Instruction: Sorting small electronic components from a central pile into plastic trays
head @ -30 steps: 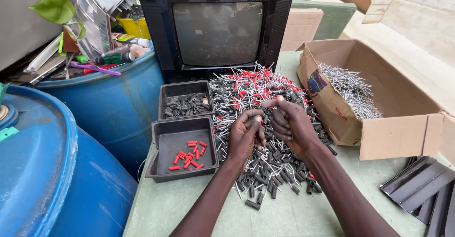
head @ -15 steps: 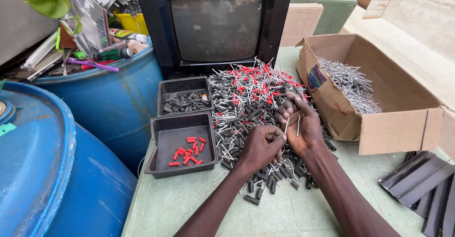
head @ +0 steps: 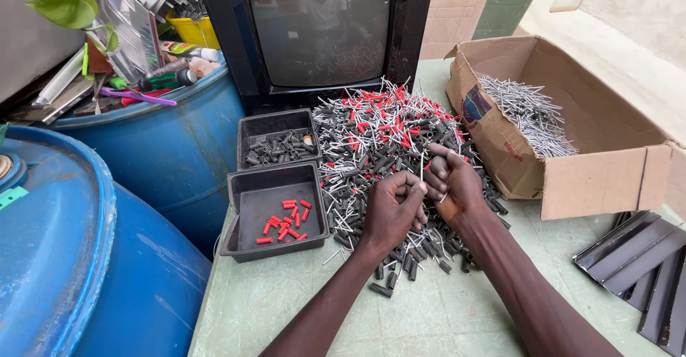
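Green and worn, the tabletop (head: pixel 457 314) is carrying a wide heap of small connectors (head: pixel 386 142), grey pins with black and red sleeves, spread out in front of an old black television (head: pixel 321 28). I am watching both hands working over the near edge of that heap. My left hand (head: pixel 389 210) is curling its fingers inward, the tips pressed together around something too small for me to make out. My right hand (head: pixel 454 189) is pinching a thin metal pin (head: pixel 421 165) that is standing upright between thumb and forefinger, just above the pile. Two black trays are sitting left of the heap: the near tray (head: pixel 275 210) holding red sleeves (head: pixel 286 220), the far tray (head: pixel 277 139) holding black ones. A cardboard box (head: pixel 564 164) of bare pins is resting on the right.
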